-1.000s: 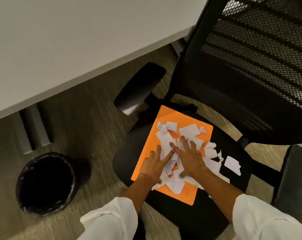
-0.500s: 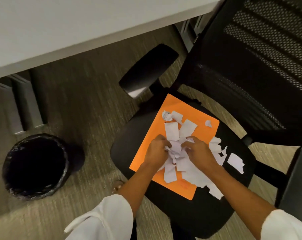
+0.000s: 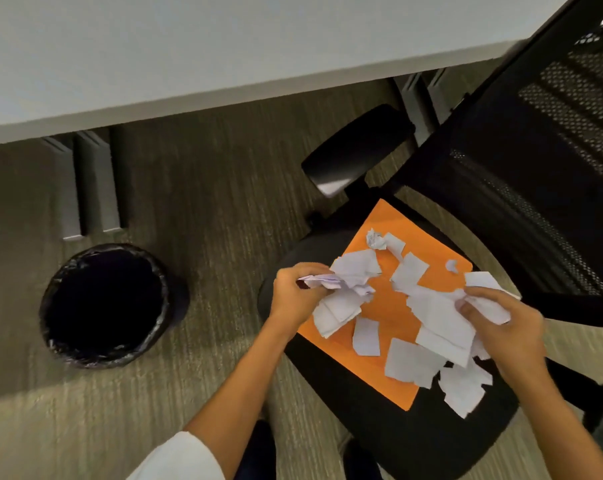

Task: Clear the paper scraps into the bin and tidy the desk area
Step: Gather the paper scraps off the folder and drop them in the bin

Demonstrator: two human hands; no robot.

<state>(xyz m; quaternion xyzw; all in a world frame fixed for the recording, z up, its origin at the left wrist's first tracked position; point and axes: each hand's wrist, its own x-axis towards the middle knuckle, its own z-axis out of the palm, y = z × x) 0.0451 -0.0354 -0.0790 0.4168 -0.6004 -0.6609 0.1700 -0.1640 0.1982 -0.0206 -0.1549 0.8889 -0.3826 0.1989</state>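
Carpeted floor (image 3: 206, 209) under the white table (image 3: 223, 46) that fills the top of the frame, with the black-lined bin (image 3: 106, 304) sitting open at the left, so it's probably an easy drop from where I'm standing. Most paper scraps (image 3: 414, 362) lie loose on the orange folder (image 3: 390, 306) on the chair seat (image 3: 414, 445), lower right; I'd guess the folder is there to catch them. My left hand (image 3: 293, 296) is curled tight around a crumpled wad of scraps (image 3: 331, 282), lifted off the sheet. My right hand (image 3: 504, 327) has its fingers (image 3: 473, 299) bunched closed on another clump (image 3: 442, 313) at the folder's right edge.
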